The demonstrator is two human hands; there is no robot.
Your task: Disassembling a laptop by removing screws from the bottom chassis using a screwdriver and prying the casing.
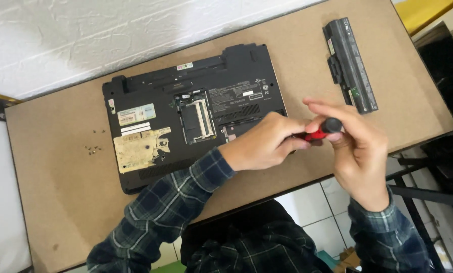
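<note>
Both hands meet over the right edge of a black plastic laptop (186, 121) that lies upside down on a brown fibreboard tabletop (60, 202). The left hand (259, 144) is closed around the front part of a red-and-black-handled screwdriver (321, 130), and the right hand (355, 146) curls its thumb and fingertips around the black end cap, so the tool lies nearly level between the 2 hands, above the laptop's right-hand corner. Its tip is hidden under the left fingers (whether it sits in a screw cannot be told). One small cover is already off the base, showing a memory slot (196, 120). A long black battery pack (348, 63) rests apart near the table's far right corner, and a few tiny dark screws (92, 147) lie loose left of the laptop. For this turning grip, it seems wise to keep the shaft in line with the screw and press steadily, letting the left hand steady while the right twists.
</note>
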